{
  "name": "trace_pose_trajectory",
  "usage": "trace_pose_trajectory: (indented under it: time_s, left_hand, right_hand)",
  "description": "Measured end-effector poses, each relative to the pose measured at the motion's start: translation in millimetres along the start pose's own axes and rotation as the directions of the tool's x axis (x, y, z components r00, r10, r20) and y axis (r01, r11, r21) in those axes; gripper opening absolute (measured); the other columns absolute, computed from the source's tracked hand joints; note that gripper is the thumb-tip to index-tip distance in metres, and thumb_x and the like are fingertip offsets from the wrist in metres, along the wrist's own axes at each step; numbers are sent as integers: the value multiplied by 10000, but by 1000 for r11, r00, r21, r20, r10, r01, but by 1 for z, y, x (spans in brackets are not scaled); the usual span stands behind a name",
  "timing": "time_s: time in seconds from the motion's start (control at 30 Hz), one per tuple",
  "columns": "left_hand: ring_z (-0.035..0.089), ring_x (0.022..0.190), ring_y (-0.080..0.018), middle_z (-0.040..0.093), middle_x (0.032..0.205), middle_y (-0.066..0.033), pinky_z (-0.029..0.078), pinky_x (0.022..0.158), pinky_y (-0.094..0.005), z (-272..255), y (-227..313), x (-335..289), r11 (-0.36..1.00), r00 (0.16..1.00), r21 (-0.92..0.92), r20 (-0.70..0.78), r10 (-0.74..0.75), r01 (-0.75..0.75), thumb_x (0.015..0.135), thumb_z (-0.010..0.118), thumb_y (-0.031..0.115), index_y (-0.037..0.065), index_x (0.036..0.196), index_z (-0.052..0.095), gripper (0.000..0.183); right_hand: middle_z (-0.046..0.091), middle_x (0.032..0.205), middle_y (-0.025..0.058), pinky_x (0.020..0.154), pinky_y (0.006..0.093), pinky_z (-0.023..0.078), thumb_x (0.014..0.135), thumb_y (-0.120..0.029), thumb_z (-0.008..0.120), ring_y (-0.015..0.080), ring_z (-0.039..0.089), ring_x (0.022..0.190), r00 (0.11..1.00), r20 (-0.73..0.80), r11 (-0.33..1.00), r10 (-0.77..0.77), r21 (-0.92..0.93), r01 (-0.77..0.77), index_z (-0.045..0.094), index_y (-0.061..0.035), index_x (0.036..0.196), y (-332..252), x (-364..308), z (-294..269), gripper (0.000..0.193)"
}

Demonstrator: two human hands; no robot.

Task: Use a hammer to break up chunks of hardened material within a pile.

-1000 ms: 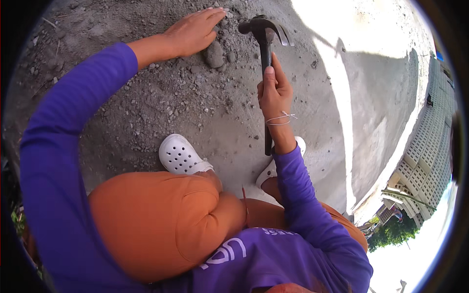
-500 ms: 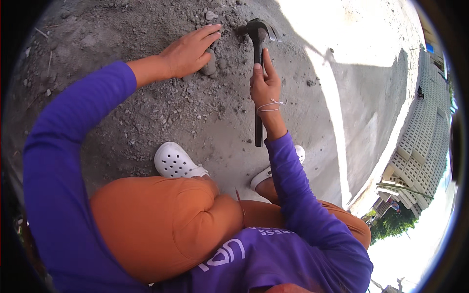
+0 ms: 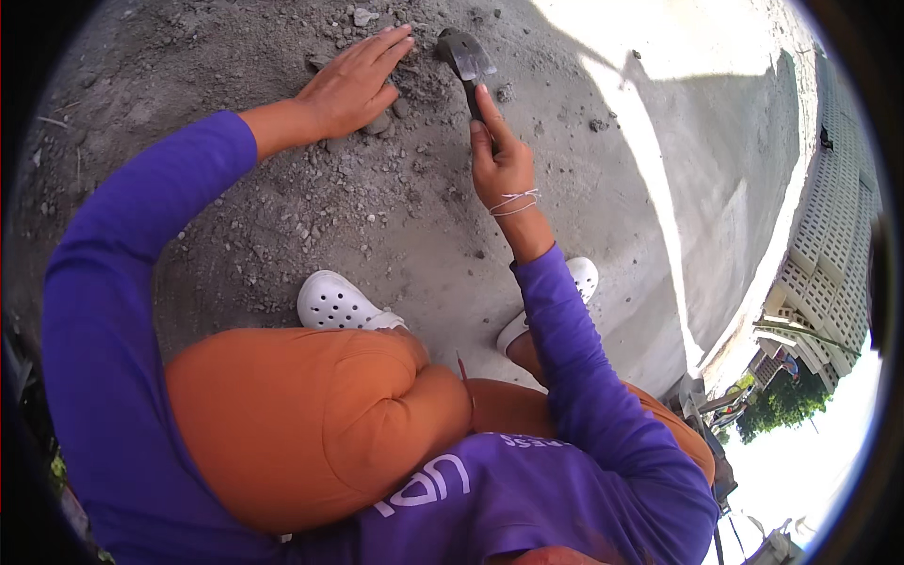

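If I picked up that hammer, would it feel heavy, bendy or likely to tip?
The hammer probably feels heavy for its size, since its head looks like solid metal. It likely tips head-down if held loosely, as that head is much bulkier than the slim handle. It should stay stiff: the part of the handle showing looks straight.

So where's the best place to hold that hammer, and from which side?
Probably by the dark handle, from the person's side, as the right hand does: it's slim and runs back toward the body, with the bulky hammer head at the far end.
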State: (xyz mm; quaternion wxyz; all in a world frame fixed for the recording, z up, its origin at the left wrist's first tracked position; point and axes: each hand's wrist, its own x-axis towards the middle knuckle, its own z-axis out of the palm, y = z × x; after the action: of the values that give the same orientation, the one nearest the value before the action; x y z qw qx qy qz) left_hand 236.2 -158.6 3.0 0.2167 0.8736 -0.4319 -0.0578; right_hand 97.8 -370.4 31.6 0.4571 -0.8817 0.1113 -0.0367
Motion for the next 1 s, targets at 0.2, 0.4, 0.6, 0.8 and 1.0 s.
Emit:
trace_pose_trajectory:
  time_s: [0.2, 0.4, 0.6, 0.8, 1.0]
  left_hand:
    - [246, 1447, -291, 270, 1553, -90, 264, 1185, -405, -1, -3, 4, 994, 995, 69, 58, 87, -91, 922, 484, 94, 62, 1499, 267, 617]
    - [463, 1219, -326, 480, 1302, -149, 391, 1037, -406, -24, -12, 11, 947, 998, -321, -56, -11, -7, 887, 498, 76, 46, 1284, 483, 399]
    - [569, 1006, -358, 583, 1040, -180, 469, 884, -406, -30, -16, 18, 931, 987, -364, -144, -68, 11, 813, 499, -14, -5, 1036, 597, 244]
    - [576, 1005, -364, 601, 996, -168, 468, 877, -431, -52, -33, 17, 990, 968, -117, -247, 49, -80, 791, 516, -27, 12, 984, 630, 227]
    - [544, 1139, -386, 596, 1170, -174, 426, 988, -470, -74, -49, 0, 990, 965, 74, -228, 130, -116, 811, 515, -7, 6, 1138, 604, 339]
  right_hand:
    - [570, 768, -45, 587, 202, 410, 997, -87, 525, 33, 443, 636, 996, -36, 969, -82, 232, 88, 456, -127, 1455, -55, -7, -32, 465]
    - [496, 705, -60, 553, 178, 362, 1007, -98, 512, 20, 405, 607, 992, -97, 942, -78, 320, 105, 426, -112, 1470, -60, -11, -36, 471]
    - [510, 649, 38, 571, 220, 384, 956, -62, 545, 63, 416, 598, 996, -89, 996, 4, 93, 4, 503, -167, 1418, 7, -5, -2, 476]
    - [487, 641, -45, 502, 186, 361, 1010, -101, 499, 27, 416, 550, 999, 25, 941, 48, 334, -54, 405, -104, 1477, -43, -16, -27, 476]
    - [516, 659, -33, 511, 181, 366, 1004, -60, 480, 28, 428, 554, 923, -151, 897, -354, 224, 380, 393, -60, 1477, -87, -8, -18, 481]
